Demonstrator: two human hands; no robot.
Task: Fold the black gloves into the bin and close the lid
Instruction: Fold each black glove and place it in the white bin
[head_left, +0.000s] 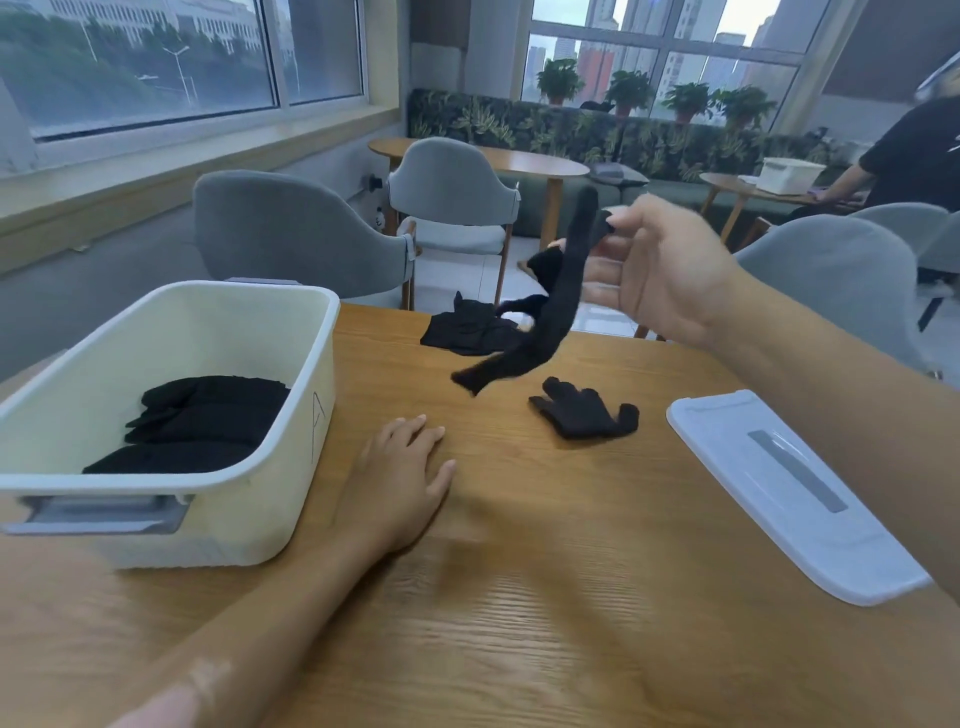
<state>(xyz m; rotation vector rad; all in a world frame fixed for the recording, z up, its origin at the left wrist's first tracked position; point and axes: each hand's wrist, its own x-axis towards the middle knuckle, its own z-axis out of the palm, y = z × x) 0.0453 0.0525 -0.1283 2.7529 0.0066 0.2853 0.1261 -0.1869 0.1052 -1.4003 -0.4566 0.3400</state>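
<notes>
My right hand (654, 270) is raised above the table and pinches a long black glove (550, 312) by one end; the rest of it dangles down to the left, clear of the wood. My left hand (402, 480) lies flat on the table, fingers straight, holding nothing. A second black glove (584, 410) lies spread on the table under the hanging one. More black gloves (467, 330) lie in a heap near the far edge. The cream bin (306, 415) stands at the left with several folded black gloves (202, 415) inside. Its white lid (789, 493) lies flat at the right.
The wooden table (519, 597) fills the foreground. Grey chairs (296, 234) stand beyond its far edge. A person (914, 156) stands at another table at the back right, where a second white bin (789, 174) rests.
</notes>
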